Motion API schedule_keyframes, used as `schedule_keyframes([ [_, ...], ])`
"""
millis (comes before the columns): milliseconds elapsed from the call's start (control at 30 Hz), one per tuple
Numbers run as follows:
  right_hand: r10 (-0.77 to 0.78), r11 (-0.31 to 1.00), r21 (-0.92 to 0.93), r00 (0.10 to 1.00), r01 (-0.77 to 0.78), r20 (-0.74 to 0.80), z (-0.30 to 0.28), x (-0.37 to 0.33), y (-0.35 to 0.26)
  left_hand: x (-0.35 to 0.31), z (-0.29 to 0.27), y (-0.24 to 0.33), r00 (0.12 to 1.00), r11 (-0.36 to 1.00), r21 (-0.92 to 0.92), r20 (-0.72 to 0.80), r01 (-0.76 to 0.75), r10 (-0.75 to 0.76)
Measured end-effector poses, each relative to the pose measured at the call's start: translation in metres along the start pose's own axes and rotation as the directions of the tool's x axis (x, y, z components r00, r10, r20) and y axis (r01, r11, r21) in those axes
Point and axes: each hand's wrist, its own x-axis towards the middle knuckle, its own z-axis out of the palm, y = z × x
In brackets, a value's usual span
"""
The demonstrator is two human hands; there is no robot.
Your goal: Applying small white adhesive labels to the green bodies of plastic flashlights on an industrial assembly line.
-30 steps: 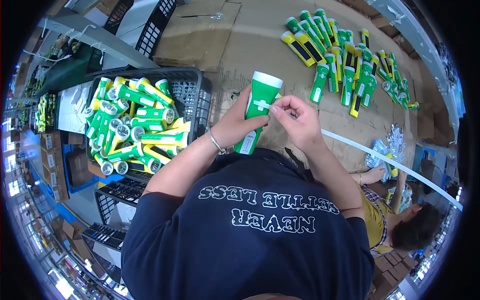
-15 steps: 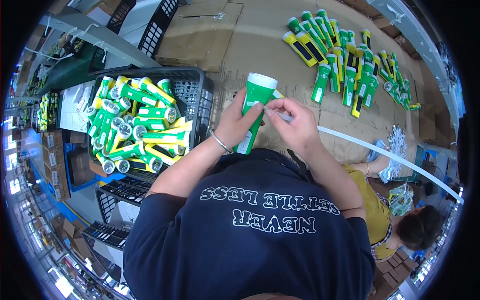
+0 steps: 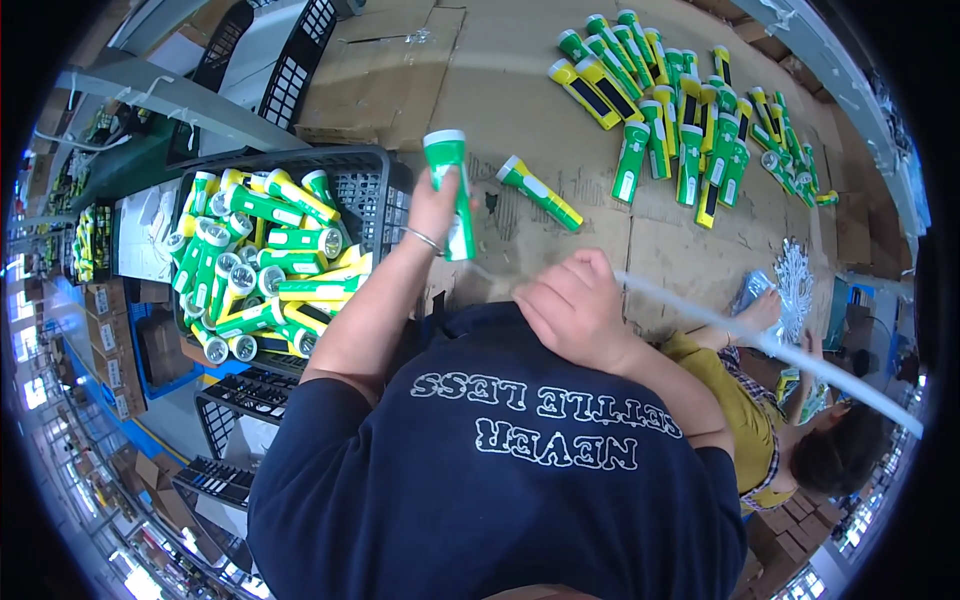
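Since half a second ago the two hands have parted: the left hand (image 3: pixel 437 205) has carried the green torch (image 3: pixel 450 190) up and outward, while the right hand (image 3: pixel 575 305) has dropped back toward the chest, no longer touching it. The left fingers are wrapped around the lower half of the torch's body, so its wide white-rimmed head stands clear above the hand and the tail shows below the palm. The right hand is loosely curled, knuckles up; whether it pinches anything I cannot tell.

The torch hangs over the cardboard sheets (image 3: pixel 520 90) covering the surface, just beside the right wall of the black crate (image 3: pixel 375 175), which is heaped with green and yellow torches. One loose torch (image 3: pixel 540 192) lies flat just beyond the held one. A row of torches (image 3: pixel 680 110) lies toward the far right corner. Another person (image 3: pixel 790 440) sits at the right edge.
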Motion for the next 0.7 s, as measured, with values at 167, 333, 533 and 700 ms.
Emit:
schedule_keyframes([
  [167, 0.32, 0.938, 0.127, 0.946, -0.324, 0.05, 0.001, -0.021, 0.018, 0.044, -0.015, -0.069, 0.886, 0.843, -0.282, 0.081, 0.459, -0.456],
  [333, 0.522, 0.816, 0.247, 0.85, -0.522, 0.071, 0.024, -0.039, 0.038, 0.088, 0.036, -0.105, 0.893, 0.774, -0.499, 0.003, 0.39, -0.449],
  [533, 0.623, 0.682, 0.357, 0.763, -0.638, 0.173, 0.051, -0.072, 0.059, 0.098, 0.026, -0.039, 0.982, 0.902, 0.388, -0.092, 0.188, -0.165],
  [700, 0.627, 0.654, 0.418, 0.761, -0.631, 0.167, 0.047, -0.063, 0.056, 0.059, -0.12, 0.022, 0.374, 0.243, 0.957, -0.169, -0.158, 0.912],
])
